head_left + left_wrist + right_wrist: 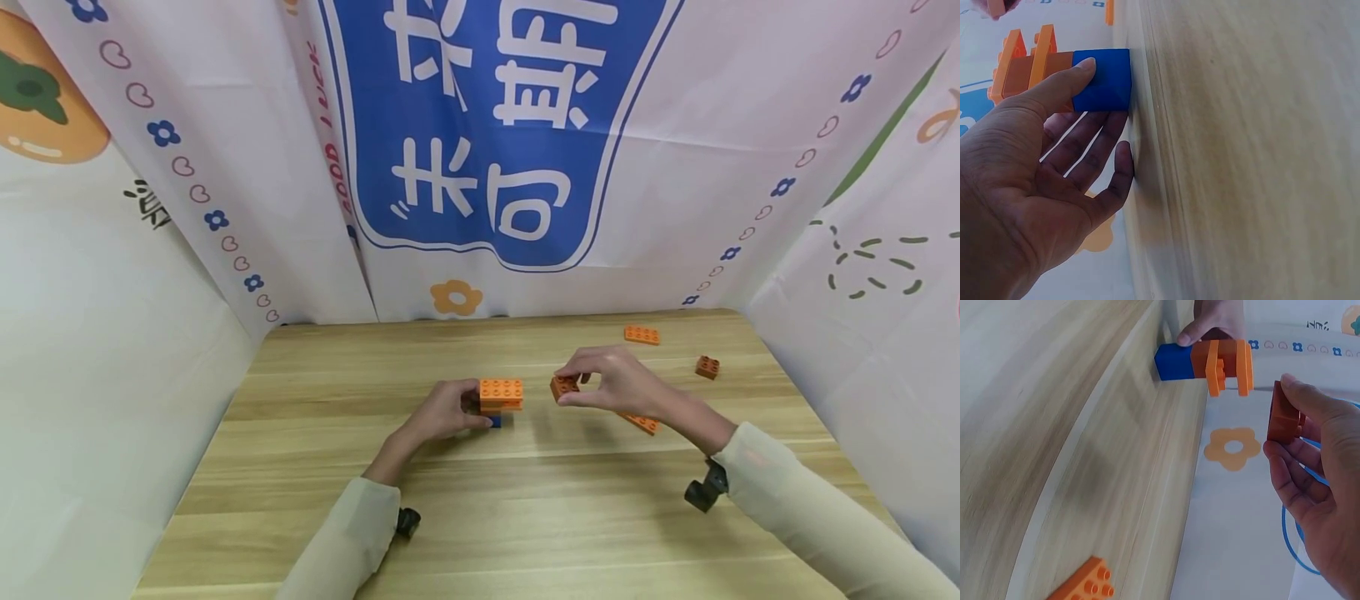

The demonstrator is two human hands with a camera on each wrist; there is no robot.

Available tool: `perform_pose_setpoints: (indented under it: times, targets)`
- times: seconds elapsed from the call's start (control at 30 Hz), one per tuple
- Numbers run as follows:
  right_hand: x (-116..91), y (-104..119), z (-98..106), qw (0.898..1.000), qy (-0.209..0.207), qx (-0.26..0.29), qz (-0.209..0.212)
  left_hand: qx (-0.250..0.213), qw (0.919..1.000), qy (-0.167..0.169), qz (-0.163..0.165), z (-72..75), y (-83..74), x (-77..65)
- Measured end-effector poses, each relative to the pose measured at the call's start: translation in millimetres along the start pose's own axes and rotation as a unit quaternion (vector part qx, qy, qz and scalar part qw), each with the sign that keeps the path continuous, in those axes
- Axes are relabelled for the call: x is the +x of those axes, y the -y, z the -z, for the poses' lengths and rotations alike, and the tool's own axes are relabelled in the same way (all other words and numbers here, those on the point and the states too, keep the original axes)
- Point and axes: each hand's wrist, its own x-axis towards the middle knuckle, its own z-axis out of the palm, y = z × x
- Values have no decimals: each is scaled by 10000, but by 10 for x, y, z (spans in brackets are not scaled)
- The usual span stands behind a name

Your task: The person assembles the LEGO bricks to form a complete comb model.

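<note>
A small stack of toy building bricks stands upright on the wooden table point(315, 467). Its base is a blue brick point(1107, 81); above it alternate brown bricks and orange plates, the top orange plate point(501, 390) jutting out to the right. My left hand point(447, 411) holds the stack low down from the left, its thumb on the blue brick. To the right of the stack, my right hand point(617, 385) pinches a loose brown brick point(1284, 415) between thumb and fingers. That brick is in the air, apart from the stack.
Behind the right hand lies a flat orange plate point(642, 335), with another brown brick point(707, 367) farther right. A second orange plate point(642, 424) lies partly hidden under the right forearm. Printed cloth walls point(705, 250) enclose the table's back and sides.
</note>
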Motion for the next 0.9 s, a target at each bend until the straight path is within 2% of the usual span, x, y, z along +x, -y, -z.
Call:
perform_pose_setpoints:
  times: [0.33, 0.7, 0.9]
  targets:
    - [140, 83, -141, 9999, -80, 42, 100, -38, 10000, -10, -83, -3, 12, 5]
    - [311, 145, -327, 9997, -113, 186, -135, -64, 10000, -22, -57, -1, 4, 5]
    - [416, 166, -417, 9993, -243, 155, -220, 3, 9999, -3, -152, -1, 21, 8]
